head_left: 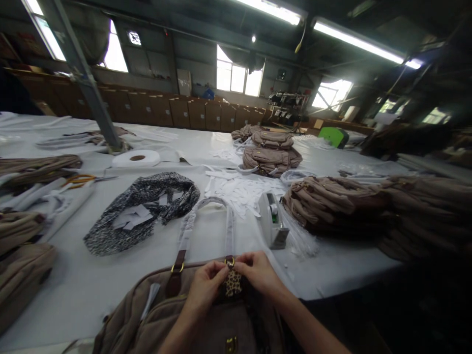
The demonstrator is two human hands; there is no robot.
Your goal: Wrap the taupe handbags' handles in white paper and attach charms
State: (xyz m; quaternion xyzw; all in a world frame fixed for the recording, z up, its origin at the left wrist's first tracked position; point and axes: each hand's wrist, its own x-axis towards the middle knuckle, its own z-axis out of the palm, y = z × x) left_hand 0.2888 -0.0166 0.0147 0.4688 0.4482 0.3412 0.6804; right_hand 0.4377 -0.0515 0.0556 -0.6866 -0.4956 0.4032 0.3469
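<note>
While your left hand (207, 284) and right hand (258, 269) pinch the leopard-print tag (233, 284) by the right ring (232, 262), fastening seems underway; next, stay steady.

A leopard-print tag (233, 284) lies against the taupe bag (218, 326).
</note>
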